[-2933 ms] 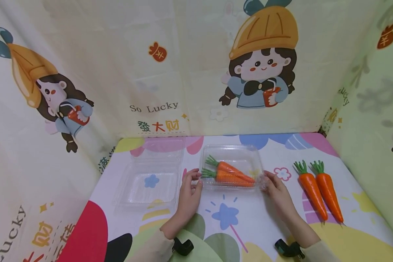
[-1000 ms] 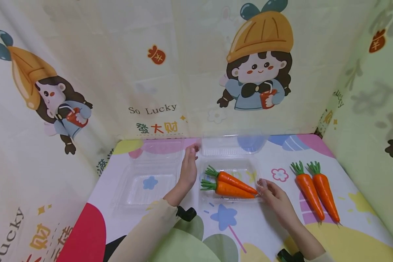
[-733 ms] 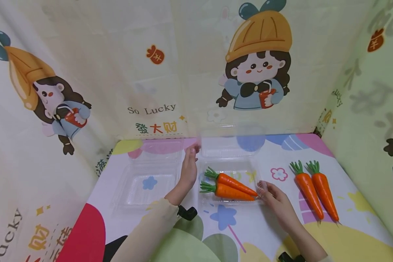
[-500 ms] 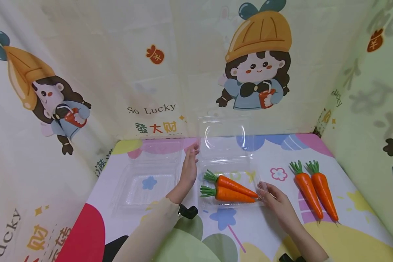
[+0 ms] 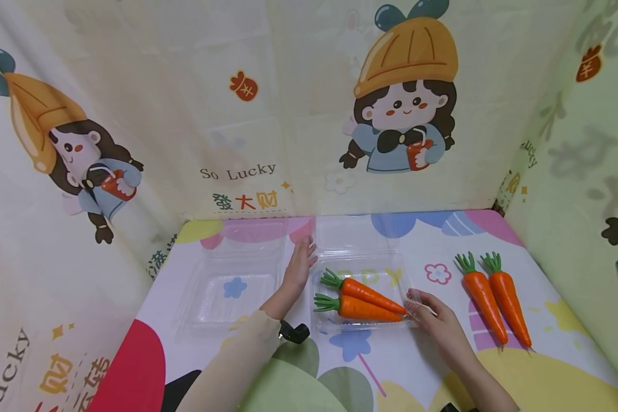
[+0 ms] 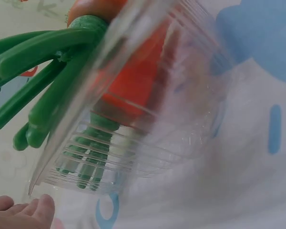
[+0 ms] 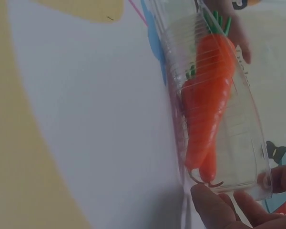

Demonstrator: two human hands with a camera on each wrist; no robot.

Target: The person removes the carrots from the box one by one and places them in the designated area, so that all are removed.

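Note:
A clear plastic clamshell box [image 5: 360, 328] sits mid-table, its lid [image 5: 347, 233] folded back toward the wall. Two glossy orange carrots [image 5: 368, 309] lie side by side in its base, green tops to the left and tips to the right. One green top [image 6: 47, 62] pokes over the rim in the left wrist view. My right hand [image 5: 435, 315] pinches the box's right side; the thumb and fingers close around the corner in the right wrist view. My left hand [image 5: 298, 268] is held beside the box's left edge, fingers nearly straight and gripping nothing.
Left of my left hand, a second clear clamshell box [image 5: 201, 292] lies with its lid [image 5: 252, 236] folded back. Two more carrots [image 5: 486, 312] lie at the right of the table. A patterned curtain [image 5: 298, 126] rises behind the table's far edge.
The box's lid was down over the carrots, then swung up and back. My left hand went from the box's front left to its back, then slightly toward me. My right hand stays at the right side.

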